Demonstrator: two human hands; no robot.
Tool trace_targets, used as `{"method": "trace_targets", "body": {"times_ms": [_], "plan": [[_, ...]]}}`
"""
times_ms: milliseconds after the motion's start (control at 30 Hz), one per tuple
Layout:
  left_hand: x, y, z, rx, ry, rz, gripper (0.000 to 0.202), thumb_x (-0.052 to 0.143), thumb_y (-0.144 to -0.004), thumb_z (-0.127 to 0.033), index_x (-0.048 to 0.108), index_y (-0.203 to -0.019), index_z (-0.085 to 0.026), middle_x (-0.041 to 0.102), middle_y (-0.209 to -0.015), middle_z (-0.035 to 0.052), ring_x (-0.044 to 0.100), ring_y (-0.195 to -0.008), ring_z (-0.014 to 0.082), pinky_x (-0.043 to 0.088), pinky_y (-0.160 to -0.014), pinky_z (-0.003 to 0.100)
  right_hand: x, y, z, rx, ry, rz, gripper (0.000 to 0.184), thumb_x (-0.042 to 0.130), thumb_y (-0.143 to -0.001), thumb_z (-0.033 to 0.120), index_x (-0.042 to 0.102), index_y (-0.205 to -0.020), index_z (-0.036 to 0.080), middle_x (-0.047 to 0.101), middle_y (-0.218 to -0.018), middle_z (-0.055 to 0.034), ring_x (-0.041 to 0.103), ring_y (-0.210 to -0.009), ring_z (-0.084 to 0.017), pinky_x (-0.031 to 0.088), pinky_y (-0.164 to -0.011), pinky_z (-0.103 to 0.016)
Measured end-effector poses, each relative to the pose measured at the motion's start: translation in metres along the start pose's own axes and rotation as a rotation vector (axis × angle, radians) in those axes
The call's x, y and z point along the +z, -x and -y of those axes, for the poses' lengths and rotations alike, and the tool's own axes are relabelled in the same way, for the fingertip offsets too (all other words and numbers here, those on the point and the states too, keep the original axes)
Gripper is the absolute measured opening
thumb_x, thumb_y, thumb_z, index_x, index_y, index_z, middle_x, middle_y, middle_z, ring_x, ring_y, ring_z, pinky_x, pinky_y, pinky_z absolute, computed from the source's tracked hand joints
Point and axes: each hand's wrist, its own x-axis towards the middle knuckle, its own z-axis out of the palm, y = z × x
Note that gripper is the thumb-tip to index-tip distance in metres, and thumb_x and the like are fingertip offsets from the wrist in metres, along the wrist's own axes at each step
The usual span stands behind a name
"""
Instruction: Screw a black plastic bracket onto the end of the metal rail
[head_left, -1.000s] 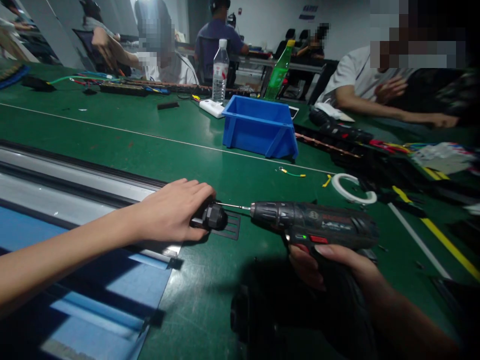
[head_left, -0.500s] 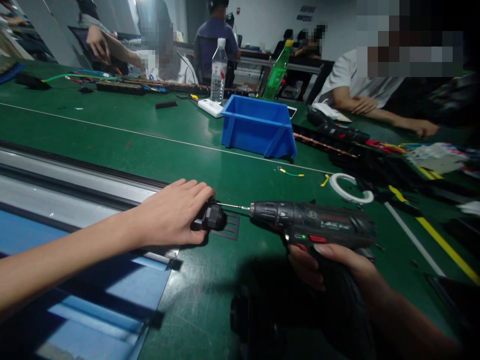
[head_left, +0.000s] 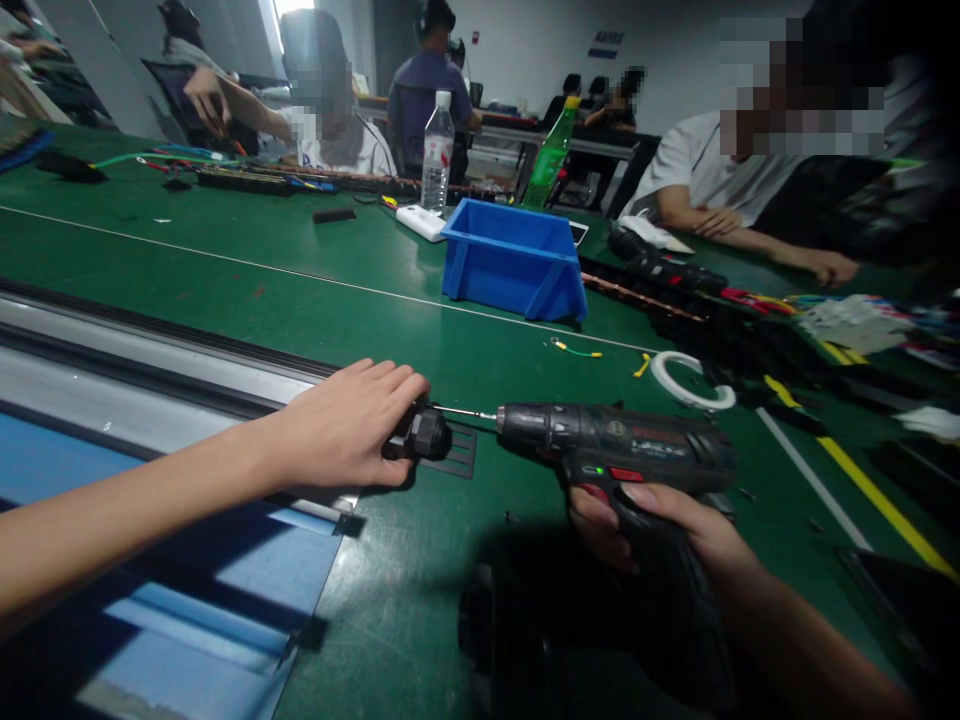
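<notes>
My right hand [head_left: 660,520] grips a black and red cordless drill [head_left: 615,440] by its handle, a finger at the trigger. The drill's long thin bit [head_left: 461,412] points left and reaches a black end piece with a hexagonal cable gland [head_left: 429,434]. My left hand [head_left: 360,425] is wrapped over that end piece, at the end of a silver metal profile [head_left: 150,370]. Under the gland a flat slotted black plate [head_left: 459,452] sticks out to the right. The bit's tip and the left fingertips are partly hidden.
A blue bin [head_left: 514,260] stands beyond the hands, near a clear bottle [head_left: 436,150] and a green bottle [head_left: 551,155]. To the right lie a white ring [head_left: 694,380], a yellow strip [head_left: 885,500] and bundled wires. Other people sit across the green table [head_left: 300,260].
The drill and my right hand have shifted slightly left, with the view itself moving a little. My left hand stays on the end piece.
</notes>
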Motion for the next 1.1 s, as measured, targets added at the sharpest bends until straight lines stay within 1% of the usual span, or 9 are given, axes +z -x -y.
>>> {"method": "trace_targets", "body": {"times_ms": [167,367,533,700,800,1100], "plan": [[-0.0010,0.0003,-0.0005,-0.004,0.018,0.003,0.046,0.061,-0.082,-0.043,0.052,-0.117,-0.016,0.061,-0.102,0.0089,0.057,-0.091,0.0271,0.045,-0.083,0.043,0.0006,-0.0006,-0.0008,-0.017,-0.005,0.022,0.038,0.062,-0.086,0.051,0.063,-0.074,0.015,0.046,-0.063,-0.0007,0.043,-0.054,-0.012,0.038,-0.049,-0.023],[-0.0007,0.0001,0.0004,-0.002,0.032,-0.011,0.045,0.061,-0.081,-0.043,0.052,-0.117,-0.016,0.061,-0.100,0.0082,0.057,-0.091,0.0270,0.045,-0.084,0.043,0.0009,-0.0023,-0.0012,-0.011,-0.004,0.015,0.039,0.061,-0.086,0.053,0.066,-0.079,0.014,0.047,-0.066,-0.0023,0.043,-0.056,-0.013,0.037,-0.049,-0.023],[0.0001,0.0001,0.0006,-0.004,0.030,-0.012,0.046,0.062,-0.080,-0.043,0.052,-0.116,-0.016,0.061,-0.100,0.0089,0.058,-0.090,0.0272,0.045,-0.083,0.042,0.0016,-0.0026,0.0003,-0.005,-0.009,0.066,0.039,0.059,-0.087,0.053,0.065,-0.080,0.015,0.046,-0.065,-0.0018,0.040,-0.056,-0.013,0.034,-0.048,-0.022],[-0.0002,0.0004,0.0003,-0.002,0.021,-0.014,0.046,0.062,-0.081,-0.043,0.052,-0.117,-0.016,0.062,-0.101,0.0096,0.058,-0.091,0.0273,0.045,-0.082,0.041,0.0002,-0.0011,-0.0014,0.000,-0.004,0.020,0.039,0.060,-0.087,0.053,0.065,-0.080,0.014,0.047,-0.066,-0.0020,0.042,-0.056,-0.013,0.035,-0.049,-0.023],[-0.0004,0.0003,0.0004,-0.002,0.017,-0.014,0.046,0.062,-0.081,-0.044,0.052,-0.116,-0.016,0.062,-0.101,0.0098,0.058,-0.090,0.0275,0.045,-0.082,0.042,-0.0011,-0.0008,-0.0026,-0.004,-0.015,0.030,0.039,0.061,-0.086,0.054,0.064,-0.077,0.015,0.044,-0.065,-0.0011,0.041,-0.055,-0.013,0.035,-0.048,-0.023],[0.0006,0.0006,0.0005,-0.005,0.018,-0.007,0.047,0.061,-0.081,-0.044,0.052,-0.117,-0.016,0.061,-0.102,0.0094,0.058,-0.092,0.0275,0.046,-0.084,0.043,0.0003,-0.0018,-0.0008,-0.007,0.011,0.029,0.040,0.062,-0.085,0.055,0.063,-0.075,0.016,0.045,-0.063,-0.0008,0.041,-0.054,-0.013,0.035,-0.048,-0.023]]}}
